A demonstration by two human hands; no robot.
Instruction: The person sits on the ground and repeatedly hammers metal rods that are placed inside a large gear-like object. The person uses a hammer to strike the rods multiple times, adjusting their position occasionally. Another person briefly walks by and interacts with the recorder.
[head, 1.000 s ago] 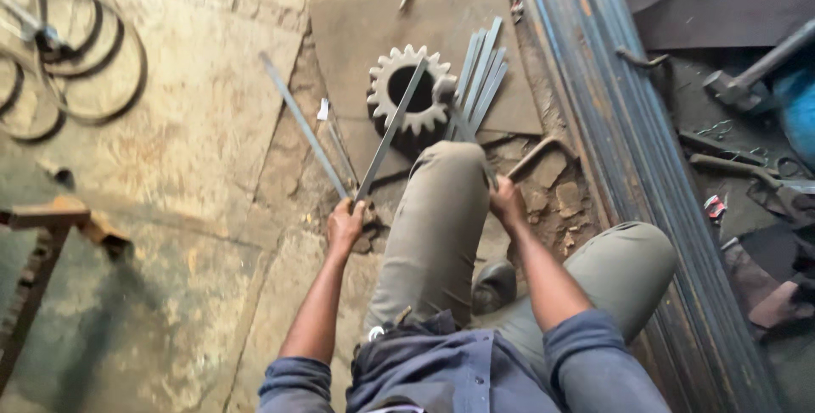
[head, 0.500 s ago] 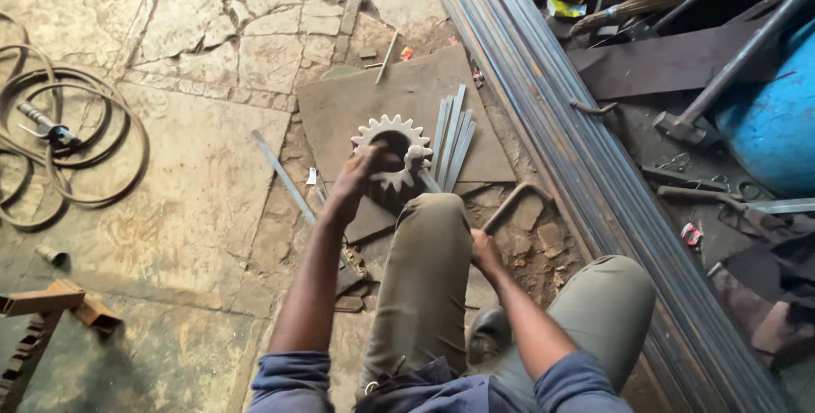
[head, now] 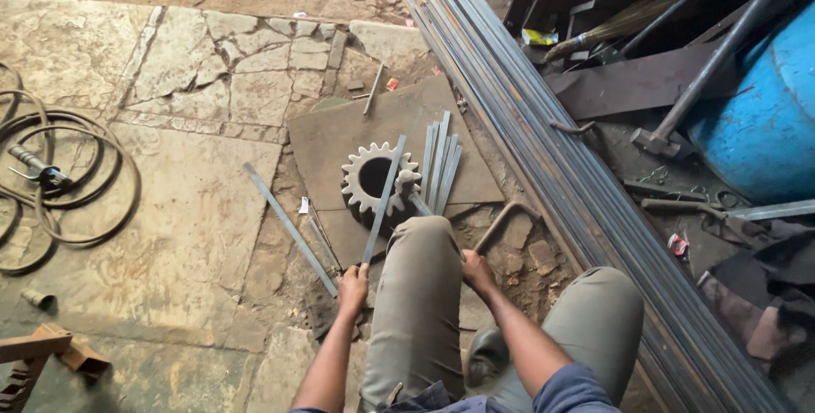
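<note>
I sit low with my knees up over a stone floor. My left hand [head: 352, 286] grips the near end of a long flat steel strip [head: 384, 196]. The strip slants up across a large toothed gear [head: 367, 177]. This gear lies flat on a rusty steel plate [head: 340, 129]. A bundle of several short flat strips [head: 440, 165] leans against the gear's right side. Just right of my left knee, my right hand [head: 477, 270] is closed around the near end of a bent rod [head: 508, 212].
Another loose flat strip [head: 289, 226] lies on the floor to the left. Long steel bars [head: 543, 150] run diagonally on the right, with a sledgehammer [head: 658, 137] and a blue barrel [head: 764, 116] beyond. A coiled hose [head: 76, 175] lies far left, a wooden frame [head: 34, 354] at bottom left.
My left hand was stretched out onto the gear half a second ago. It has drawn back and now holds the strip's near end. My right hand stayed by the knee.
</note>
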